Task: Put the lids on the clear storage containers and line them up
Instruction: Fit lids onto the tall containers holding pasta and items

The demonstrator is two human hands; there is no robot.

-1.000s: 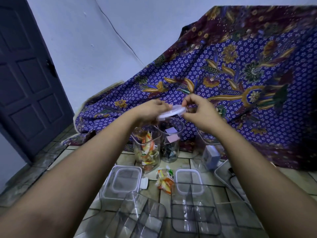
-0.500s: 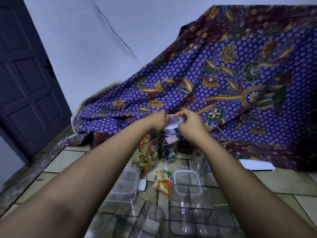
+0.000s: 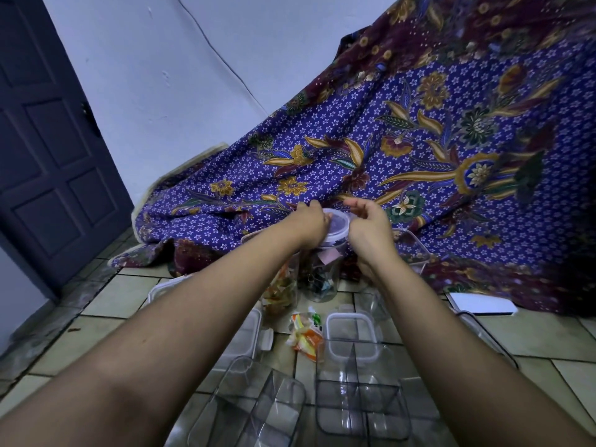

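- Head view: the lid [image 3: 337, 222] is round and flat, of clear whitish plastic with a raised rim, and it lies on the mouth of a round clear jar [image 3: 322, 275]; whether it is pressed home cannot be told
- The jar stands upright on the tiled floor [image 3: 122, 295], just before a patterned cloth [image 3: 419, 156]; pink paper slips and small dark things show through its wall
- The left hand [image 3: 311, 225] is at the lid's left rim, its fingers curled over the edge and grasping it
- The right hand [image 3: 367, 225] is at the right rim, its fingers [image 3: 354, 204] curled and its thumb side against the lid, grasping it too
- Just left of the jar, partly behind the left forearm, stands a tall box [image 3: 280, 285] holding coloured packets; loose packets [image 3: 304, 333] lie nearer the camera
- Nearer still lie a square lid [image 3: 351, 333], a right divided box [image 3: 361, 404] and a left divided box [image 3: 254, 411], both clear
- A second ago the lid was held in the air between both hands, above the jar; now it is down on the jar's mouth and both hands have come down with it
- Half a second ago it was already at the mouth
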